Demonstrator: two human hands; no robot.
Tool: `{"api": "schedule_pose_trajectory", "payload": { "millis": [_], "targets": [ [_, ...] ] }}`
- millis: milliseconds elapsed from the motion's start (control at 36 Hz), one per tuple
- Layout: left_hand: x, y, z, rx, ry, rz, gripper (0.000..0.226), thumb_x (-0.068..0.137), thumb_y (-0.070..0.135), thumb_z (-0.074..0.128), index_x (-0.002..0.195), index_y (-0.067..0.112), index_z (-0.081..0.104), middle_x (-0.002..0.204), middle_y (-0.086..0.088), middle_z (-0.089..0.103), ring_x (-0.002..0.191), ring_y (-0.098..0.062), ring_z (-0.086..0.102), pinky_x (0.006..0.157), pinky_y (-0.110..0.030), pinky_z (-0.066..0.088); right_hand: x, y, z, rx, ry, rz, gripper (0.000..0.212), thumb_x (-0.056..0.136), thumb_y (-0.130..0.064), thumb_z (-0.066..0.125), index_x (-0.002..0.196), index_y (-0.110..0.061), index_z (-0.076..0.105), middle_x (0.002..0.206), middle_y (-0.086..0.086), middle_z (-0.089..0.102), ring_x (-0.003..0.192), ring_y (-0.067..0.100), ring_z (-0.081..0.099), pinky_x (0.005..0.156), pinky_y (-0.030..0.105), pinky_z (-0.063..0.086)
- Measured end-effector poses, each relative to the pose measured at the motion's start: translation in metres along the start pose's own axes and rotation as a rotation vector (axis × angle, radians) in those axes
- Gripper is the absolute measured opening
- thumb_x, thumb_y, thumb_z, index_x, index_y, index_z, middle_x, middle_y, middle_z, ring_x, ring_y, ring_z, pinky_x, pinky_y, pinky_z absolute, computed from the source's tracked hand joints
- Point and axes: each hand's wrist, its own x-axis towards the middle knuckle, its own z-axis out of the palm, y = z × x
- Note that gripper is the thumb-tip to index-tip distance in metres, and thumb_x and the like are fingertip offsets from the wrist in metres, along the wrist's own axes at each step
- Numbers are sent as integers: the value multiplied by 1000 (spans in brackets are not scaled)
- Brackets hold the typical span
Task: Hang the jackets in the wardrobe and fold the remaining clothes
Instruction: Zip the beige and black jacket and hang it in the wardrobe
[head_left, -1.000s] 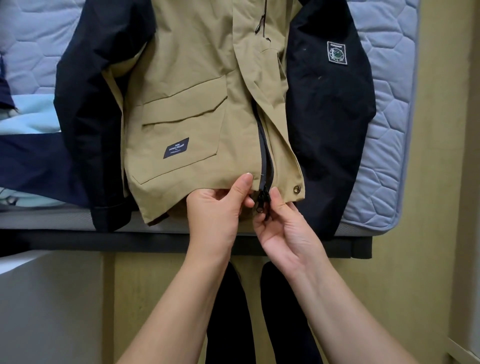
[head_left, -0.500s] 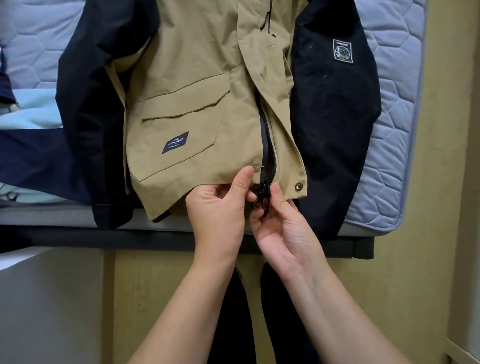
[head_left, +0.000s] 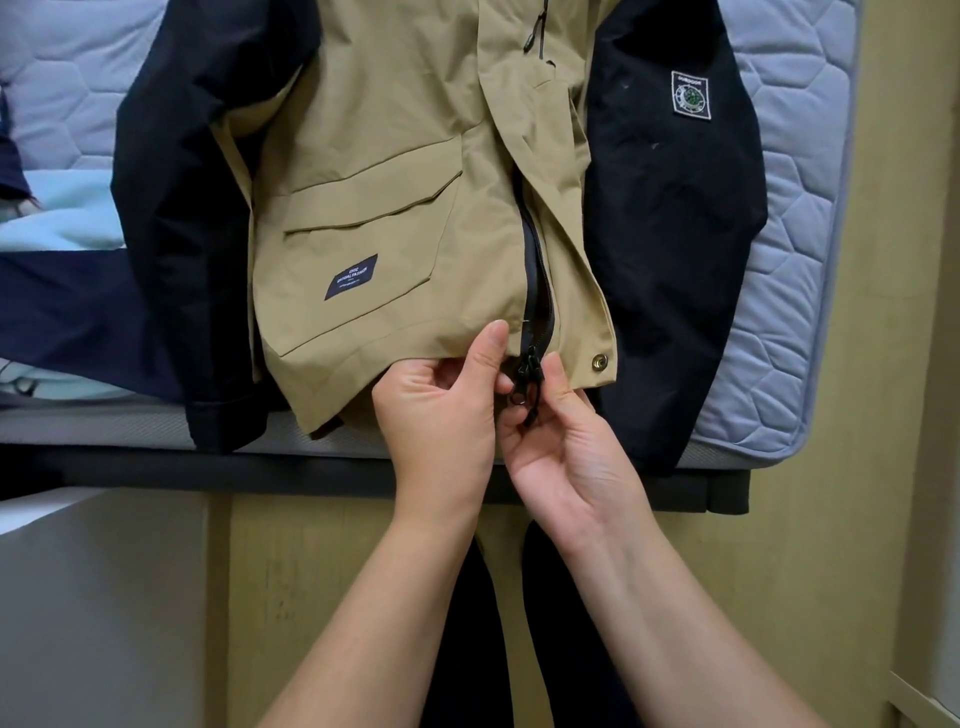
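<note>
With the jacket (head_left: 395, 156) flat on the mattress (head_left: 810, 260), hem at its near edge, the left hand (head_left: 441, 410) pinches that hem and the right hand (head_left: 566, 441) pinches the slider (head_left: 530, 371); I fear a skewed start jams it.

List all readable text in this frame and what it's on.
"CASUAL FASHION": dark label on the pocket of the tan jacket; the short line above it and the tiny line below are too blurred to read.
"OUTDOOR": top of the patch on the black sleeve; the rest of it is unreadable.
No other text.
</note>
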Motion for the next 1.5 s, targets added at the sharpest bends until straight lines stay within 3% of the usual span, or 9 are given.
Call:
{"api": "schedule_pose_trajectory", "payload": {
  "millis": [417, 694, 833, 972, 1028, 1194, 1250, 1333, 1500],
  "targets": [
    [0, -14, -15, 138, -77, -100, 29, 85, 14, 70, 57, 11, 65, 48, 3, 59, 48, -5, 53, 57, -20, 45, 6, -2, -4, -69, 112, -85, 22, 64, -13, 71, 85, -12, 68, 80, 3, 71, 62, 9, 65, 52, 17, 50],
    [-7, -15, -26, 221, -99, -167, 31, 85, 21, 70, 56, 10, 65, 50, 2, 61, 51, -8, 57, 56, -17, 47, -20, -29, -26, -697, 72, 193, 30, 94, -33, 56, 92, -5, 68, 69, 3, 69, 53, 6, 58, 46, 17, 47],
    [-6, -12, -27, 352, -134, -130, 36, 85, 26, 70, 58, 2, 66, 51, -2, 62, 52, -12, 58, 60, -25, 49, -36, -41, -10, -1308, 65, -88, 22, 96, -19, 55, 82, -10, 69, 60, 1, 67, 45, 5, 55, 43, 15, 44],
    [-6, -7, -25, 449, -138, -102, 39, 84, 31, 70, 55, 5, 65, 54, -5, 64, 55, -17, 61, 63, -26, 49, -26, -61, 12, -2122, 41, -753, 24, 95, -30, 53, 85, -17, 70, 71, -1, 68, 67, 19, 63, 67, 34, 52],
    [-6, -5, -23, 471, -131, -93, 39, 84, 32, 70, 55, 6, 64, 51, 0, 62, 50, -9, 57, 57, -19, 46, -17, -67, 24, -2306, 7, -910, 26, 96, -33, 51, 89, -15, 69, 77, 4, 67, 72, 27, 63, 63, 34, 47],
    [4, 1, -16, 414, -11, -206, 36, 84, 34, 70, 64, 4, 67, 49, 5, 61, 48, 0, 55, 52, -10, 41, 0, -76, 53, -2631, -185, -1217, 13, 93, -26, 60, 85, -17, 67, 63, 0, 60, 51, 24, 53, 51, 28, 27],
    [5, 2, -20, 403, -28, -283, 33, 84, 34, 69, 72, 4, 69, 56, 2, 65, 55, -6, 59, 59, -19, 45, 0, -78, 56, -2798, -304, -1256, 14, 92, -23, 62, 106, -20, 62, 54, -5, 49, 42, 18, 41, 45, 26, 29],
    [6, 2, -28, 431, -61, -334, 31, 85, 35, 68, 71, 8, 69, 56, 3, 65, 57, -8, 60, 60, -22, 44, 4, -84, 65, -3114, -732, -1044, 53, 96, -17, 37, 146, -27, 22, 62, -9, 55, 51, 14, 48, 57, 28, 34],
    [7, 10, -26, 557, -130, -290, 37, 85, 36, 67, 65, 6, 66, 51, 3, 62, 54, -9, 58, 53, -20, 38, -1, -68, 94, -3597, -1091, -734, 20, 97, -25, 40, 104, -20, 58, 59, -3, 33, 51, 15, 29, 75, 30, 28]
  ]
}}
